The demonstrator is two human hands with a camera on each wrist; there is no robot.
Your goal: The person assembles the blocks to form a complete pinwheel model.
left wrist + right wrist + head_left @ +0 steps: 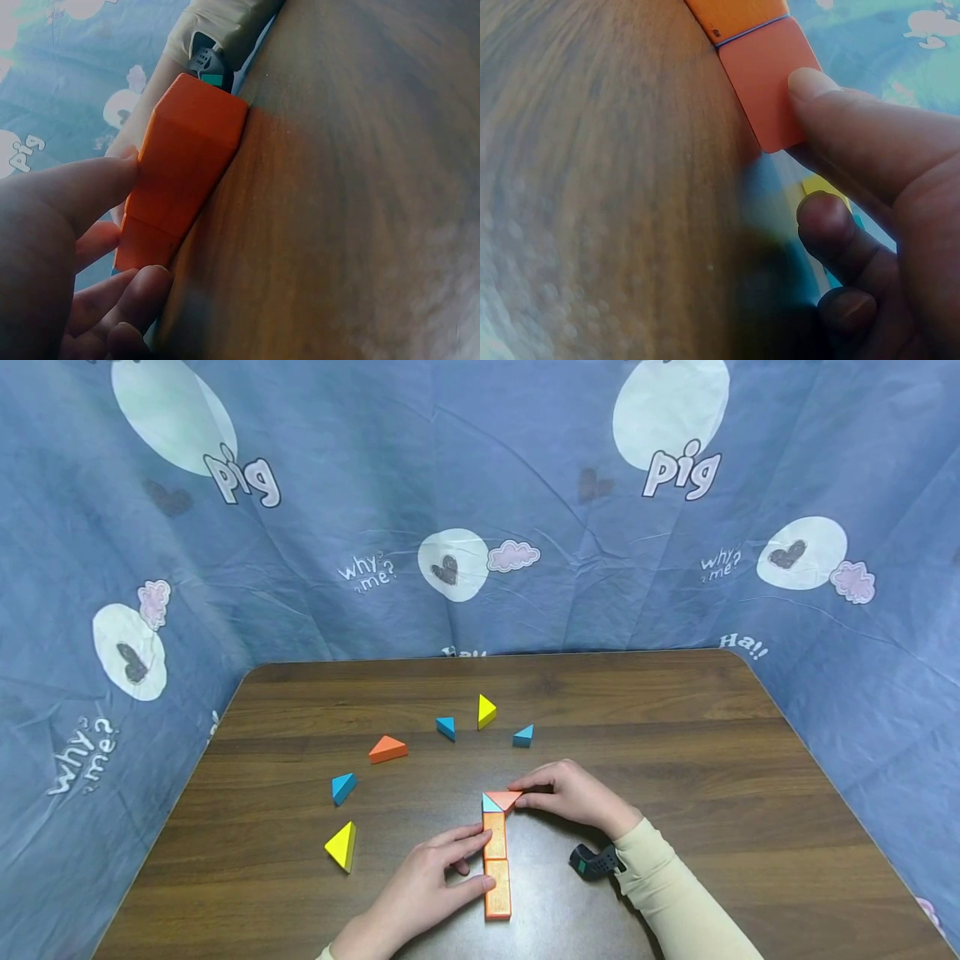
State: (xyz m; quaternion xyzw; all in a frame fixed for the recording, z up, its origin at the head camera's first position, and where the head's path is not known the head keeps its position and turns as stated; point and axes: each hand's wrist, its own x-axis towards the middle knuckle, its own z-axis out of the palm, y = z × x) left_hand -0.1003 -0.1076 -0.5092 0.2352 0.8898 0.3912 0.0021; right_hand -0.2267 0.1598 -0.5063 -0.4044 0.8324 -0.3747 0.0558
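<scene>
Two orange rectangular blocks (497,889) lie end to end in a line pointing away from me. My left hand (431,881) rests along their left side, thumb and fingertips touching the edges. In the left wrist view the orange blocks (187,142) stand against those fingertips. At the far end of the line sits a small light blue triangular block (491,805). Beside it is an orange triangular block (502,797), its right corner pinched by thumb and forefinger of my right hand (573,797). The right wrist view shows the thumb on this block's flat face (761,90).
Several loose triangular blocks form an arc beyond and left of the hands: yellow (342,846), blue (343,787), orange (387,749), blue (446,728), yellow (486,712) and blue (523,736). A patterned blue cloth (525,610) hangs behind the wooden table (675,718).
</scene>
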